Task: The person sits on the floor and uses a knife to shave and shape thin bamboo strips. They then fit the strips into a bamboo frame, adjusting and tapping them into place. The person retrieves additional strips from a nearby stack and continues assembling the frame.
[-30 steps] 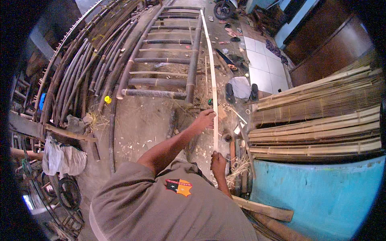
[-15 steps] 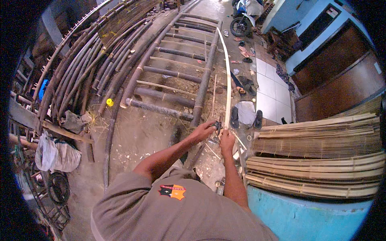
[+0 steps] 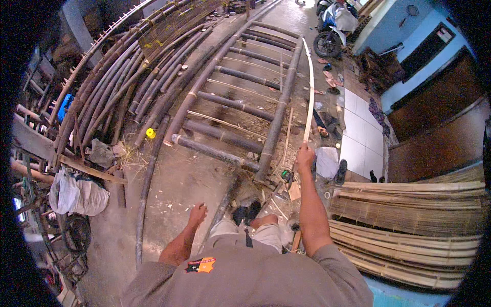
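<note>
My right hand is closed around the near end of a long, pale bamboo strip. The strip runs forward along the right side of a ladder-like bamboo frame on the ground, bending slightly. Out to the left, my left hand hangs over the floor with loosely parted fingers and nothing visible in it. Below my right hand lie a small green and dark object, whose kind I cannot make out, and scattered shavings.
Dark bamboo poles are piled at the left, near a yellow round object. Split-bamboo mats are stacked at the right. Sandals and a white bag lie near the tiles. A motorcycle stands far ahead.
My left hand has left the strip and a dark object beside it, swinging back to the left. My right hand has moved forward with the strip. The view has shifted, showing my knees and feet.
</note>
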Tool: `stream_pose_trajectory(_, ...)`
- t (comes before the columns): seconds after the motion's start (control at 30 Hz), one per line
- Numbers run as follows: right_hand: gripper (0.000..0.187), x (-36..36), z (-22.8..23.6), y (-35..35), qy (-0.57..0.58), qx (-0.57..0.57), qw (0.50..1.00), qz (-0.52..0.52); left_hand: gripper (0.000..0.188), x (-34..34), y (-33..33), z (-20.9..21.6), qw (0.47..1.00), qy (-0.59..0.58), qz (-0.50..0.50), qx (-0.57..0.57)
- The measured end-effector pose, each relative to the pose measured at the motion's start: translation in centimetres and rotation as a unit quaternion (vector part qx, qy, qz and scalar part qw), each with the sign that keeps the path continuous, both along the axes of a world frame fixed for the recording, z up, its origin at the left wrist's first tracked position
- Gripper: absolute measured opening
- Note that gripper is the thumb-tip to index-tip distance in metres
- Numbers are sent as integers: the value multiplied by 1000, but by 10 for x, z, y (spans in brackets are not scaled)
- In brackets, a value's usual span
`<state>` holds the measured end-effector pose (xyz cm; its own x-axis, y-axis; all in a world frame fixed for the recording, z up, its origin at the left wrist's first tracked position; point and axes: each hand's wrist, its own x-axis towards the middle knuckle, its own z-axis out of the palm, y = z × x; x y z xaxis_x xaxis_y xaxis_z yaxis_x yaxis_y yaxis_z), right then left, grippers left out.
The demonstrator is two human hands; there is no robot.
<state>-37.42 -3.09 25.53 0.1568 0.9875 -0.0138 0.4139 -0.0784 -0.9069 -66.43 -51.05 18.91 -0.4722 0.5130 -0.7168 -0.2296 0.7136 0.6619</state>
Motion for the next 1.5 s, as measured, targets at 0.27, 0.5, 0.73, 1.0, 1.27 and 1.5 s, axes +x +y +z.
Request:
stream_pose_trajectory(0.27, 38, -89, -26, 47, 63, -89, 994, 27, 49, 21, -111, -28, 990, 6, 121, -70)
stream_pose_trajectory(0.5, 27, -118, -236, 50, 101, -269, 958, 1, 52, 55, -130, -27, 985, -24, 149, -84)
stream_pose_trajectory(0.73, 22, -139, -228, -43, 181, -343, 921, 33, 49, 113, -74, 20, 983, -6, 140, -117)
stream_pose_trajectory(1.0, 22, -118, -274, -37, -41, -305, 951, 39, 52, 116, -61, 8, 986, -1, 83, -147)
stream_pose_trajectory(1.27, 22, -145, -343, -5, -86, -211, 967, 112, 56, 114, -80, 12, 974, -66, 121, -178)
stream_pose_trajectory(1.5, 34, -93, -274, -52, -234, -122, 933, 245, 50, 122, -79, 0, 985, -30, 90, -142)
